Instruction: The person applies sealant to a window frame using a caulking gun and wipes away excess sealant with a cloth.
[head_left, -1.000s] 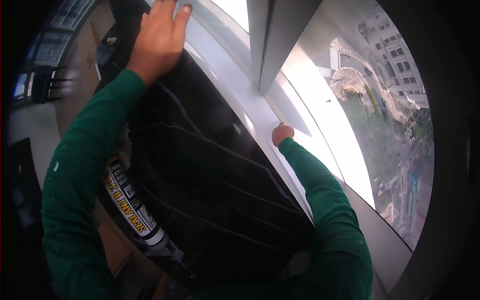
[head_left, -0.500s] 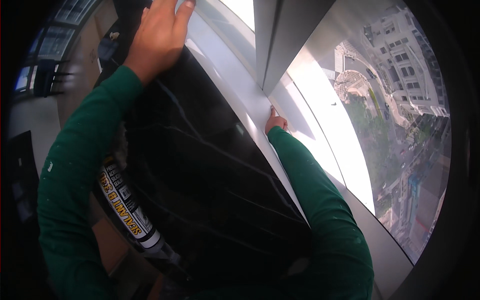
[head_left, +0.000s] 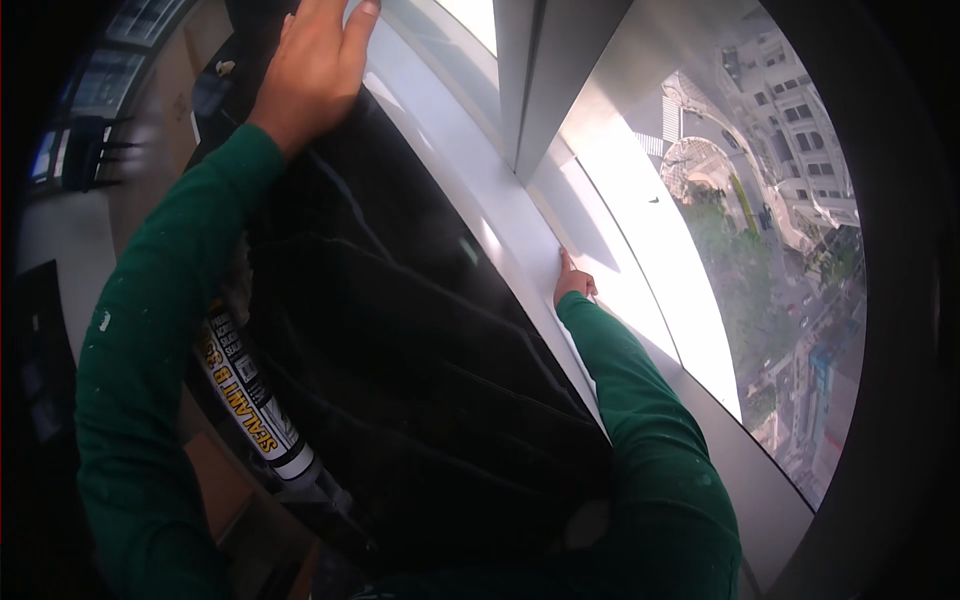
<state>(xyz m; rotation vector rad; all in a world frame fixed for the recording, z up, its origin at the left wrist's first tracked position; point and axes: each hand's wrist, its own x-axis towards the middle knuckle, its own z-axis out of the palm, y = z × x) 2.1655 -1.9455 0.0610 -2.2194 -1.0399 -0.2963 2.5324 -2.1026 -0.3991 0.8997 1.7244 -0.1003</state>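
Observation:
My left hand (head_left: pixel 312 85) rests at the far end of a black stone slab (head_left: pixel 400 330) with pale veins, fingers stretched and thumb apart, holding nothing. The tips of its fingers run out of view at the top. My right hand (head_left: pixel 575 280) reaches past the slab to a white ledge (head_left: pixel 475 215). Its index finger is stretched out against the seam beside the window, and the other fingers are curled. A sealant cartridge (head_left: pixel 250 395) with a yellow, white and black label lies along the slab's left edge, partly covered by my left forearm.
A grey window post (head_left: pixel 545 90) rises from the ledge at the far side. Glass on the right shows a street (head_left: pixel 790 300) and buildings far below. Cardboard (head_left: pixel 215 485) lies low on the left, and a dark chair (head_left: pixel 90 155) stands on the floor farther left.
My right hand has slid nearer to me along the seam, away from the post, its index finger still out. The left hand stays on the slab. The view has shifted slightly.

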